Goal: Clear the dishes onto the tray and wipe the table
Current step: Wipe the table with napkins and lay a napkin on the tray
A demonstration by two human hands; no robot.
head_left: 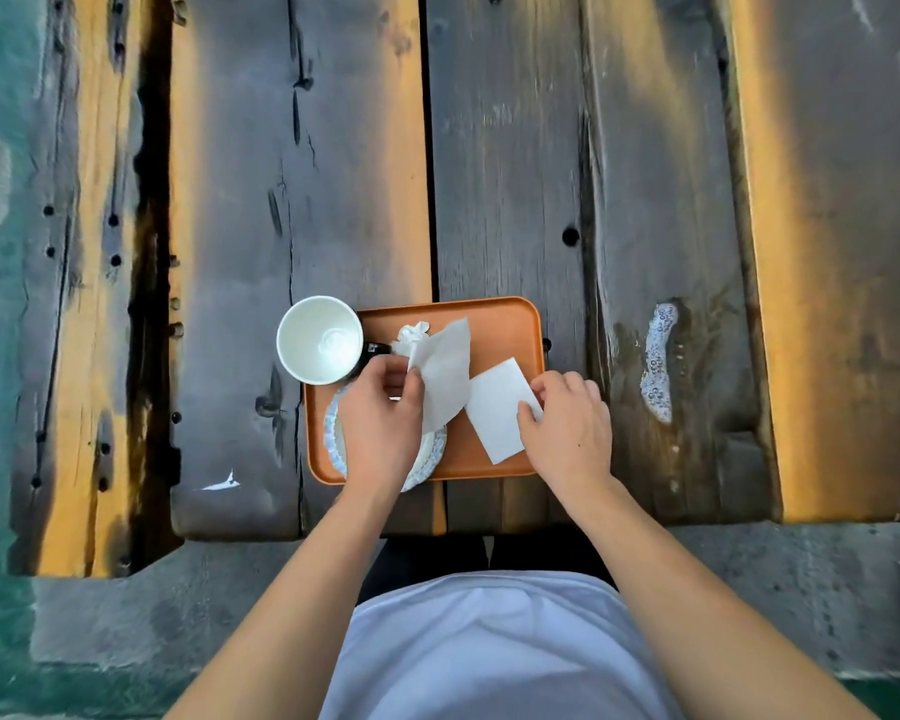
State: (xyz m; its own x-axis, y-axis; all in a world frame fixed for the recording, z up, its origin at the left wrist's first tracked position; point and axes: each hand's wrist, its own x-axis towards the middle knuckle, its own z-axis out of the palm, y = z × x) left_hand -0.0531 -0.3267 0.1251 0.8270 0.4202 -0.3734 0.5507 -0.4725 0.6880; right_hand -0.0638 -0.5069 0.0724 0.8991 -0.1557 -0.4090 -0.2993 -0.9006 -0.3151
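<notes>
Tray (494, 324), orange, rounded corners, sits on the wooden plank surface (510, 148) near its front edge, straddling the gap between two dark planks. Cup (319, 339), white inside and looking empty, dark handle pointing right, stands at the tray's far left corner, overhanging the rim on the left. Plate (427, 459) with a blue patterned rim lies in the near left of the tray, mostly hidden under the left hand (380, 423); its near edge sticks out past the tray's front rim. Left hand fingers (411, 389) pinched together on a white napkin (445, 376), which stands up loosely unfolded, above the plate and tray middle. Crumpled tissue (411, 334) lies behind the napkin, just beside the cup handle. Right hand (567, 426) at the tray's right rim, fingers closed on the right edge of a second, folded napkin (494, 413), a flat white rectangle lying tilted on the right half of the tray; thumb on top, the other fingertips curl over the edge. The two napkins touch or overlap near the tray's centre, cannot tell which. Foamy spill (658, 361), white and bubbly, runs in a narrow streak on the surface right of the tray, apart from it. Small white smear (224, 481) on the surface left of the tray's front. Both bare forearms reach in from below, above a light shirt (489, 652).
</notes>
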